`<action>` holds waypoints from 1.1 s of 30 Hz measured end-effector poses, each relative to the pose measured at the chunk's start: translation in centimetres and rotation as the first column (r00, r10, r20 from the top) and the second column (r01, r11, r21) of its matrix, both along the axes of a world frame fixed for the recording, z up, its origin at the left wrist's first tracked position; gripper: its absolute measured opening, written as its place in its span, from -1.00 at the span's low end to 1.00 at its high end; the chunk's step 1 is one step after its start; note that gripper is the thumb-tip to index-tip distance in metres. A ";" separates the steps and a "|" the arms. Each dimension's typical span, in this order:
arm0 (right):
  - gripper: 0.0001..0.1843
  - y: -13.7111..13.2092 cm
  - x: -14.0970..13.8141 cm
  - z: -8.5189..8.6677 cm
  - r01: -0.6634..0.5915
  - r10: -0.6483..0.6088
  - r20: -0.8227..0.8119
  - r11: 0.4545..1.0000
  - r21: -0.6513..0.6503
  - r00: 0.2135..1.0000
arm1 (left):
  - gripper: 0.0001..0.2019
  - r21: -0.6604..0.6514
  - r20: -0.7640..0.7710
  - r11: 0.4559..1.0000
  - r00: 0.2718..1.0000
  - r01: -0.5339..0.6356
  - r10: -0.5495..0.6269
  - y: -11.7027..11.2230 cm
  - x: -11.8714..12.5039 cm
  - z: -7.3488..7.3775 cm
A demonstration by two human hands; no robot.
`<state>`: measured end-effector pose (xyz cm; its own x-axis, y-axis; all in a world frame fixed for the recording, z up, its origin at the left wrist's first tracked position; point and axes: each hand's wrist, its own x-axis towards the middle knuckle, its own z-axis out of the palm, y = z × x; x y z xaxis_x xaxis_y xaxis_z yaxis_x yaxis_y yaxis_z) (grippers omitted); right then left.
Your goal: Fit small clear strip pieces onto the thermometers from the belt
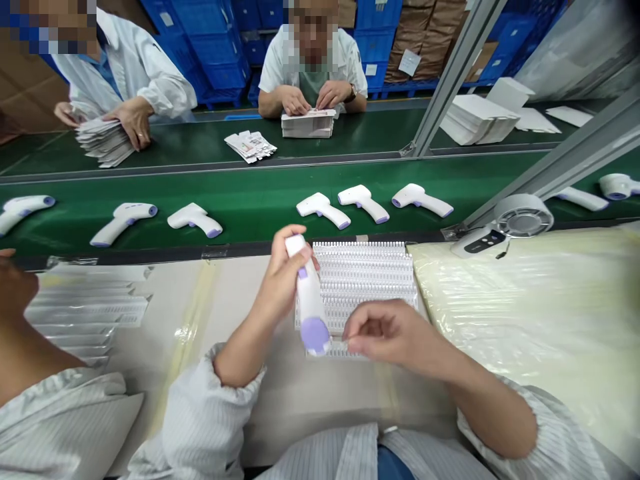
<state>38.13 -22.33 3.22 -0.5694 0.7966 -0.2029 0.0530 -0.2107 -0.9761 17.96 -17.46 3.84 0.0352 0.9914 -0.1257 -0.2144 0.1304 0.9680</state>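
Note:
In the head view my left hand (284,275) is closed around a white forehead thermometer (310,297) with purple parts. The thermometer is tilted, its round purple end pointing down toward me. My right hand (397,333) is just right of that end, thumb and fingers pinched together. Whatever is between those fingertips, if anything, is too small to make out. Under both hands lie sheets of small printed labels (367,273), arranged in rows and partly covered by my hands and the thermometer.
More thermometers (320,208) lie along the green conveyor belt (265,220). A portable fan (523,217) stands at right by a metal post, beside plastic-wrapped material (500,293). A neighbour's arm (30,333) reaches in at left. Two people handle paper stacks (307,127) across the belt.

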 end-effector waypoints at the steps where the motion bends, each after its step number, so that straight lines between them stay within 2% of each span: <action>1: -0.91 0.4 0.2 0.4 0.122 -0.123 -0.131 0.992 -0.020 0.984 | -0.51 0.004 -0.048 0.999 0.998 0.031 -0.031 -0.5 0.4 -0.2; 3: -0.89 1.3 0.0 0.9 0.339 -0.333 -0.306 0.940 -0.036 0.892 | -0.53 0.027 -0.140 0.993 0.984 0.114 -0.109 -1.5 1.4 -0.2; 6: -0.90 2.4 -1.1 0.8 0.462 -0.444 -0.410 0.885 -0.060 0.796 | -0.55 0.049 -0.210 0.974 0.956 0.221 -0.206 -3.0 2.6 0.0; 9: -0.91 2.7 -2.1 0.1 0.503 -0.476 -0.416 0.863 -0.049 0.775 | -0.58 0.038 -0.212 0.957 0.938 0.289 -0.275 -3.8 3.1 0.1; 12: -0.91 2.6 -2.3 -0.2 0.531 -0.504 -0.381 0.846 -0.039 0.775 | -0.58 0.050 -0.233 0.950 0.928 0.310 -0.290 -4.0 3.0 -0.4; 15: -0.91 2.5 -2.2 0.0 0.538 -0.517 -0.353 0.842 -0.042 0.780 | -0.58 0.070 -0.248 0.952 0.930 0.296 -0.271 -3.9 2.8 -1.0; 21: -0.92 2.4 -2.4 0.2 0.570 -0.547 -0.312 0.822 -0.020 0.777 | -0.56 0.031 -0.228 0.958 0.935 0.285 -0.270 -3.9 2.8 -1.6; 33: -0.91 2.3 -2.5 0.3 0.579 -0.551 -0.267 0.815 0.031 0.791 | -0.55 0.010 -0.244 0.970 0.941 0.245 -0.235 -3.8 3.2 -1.2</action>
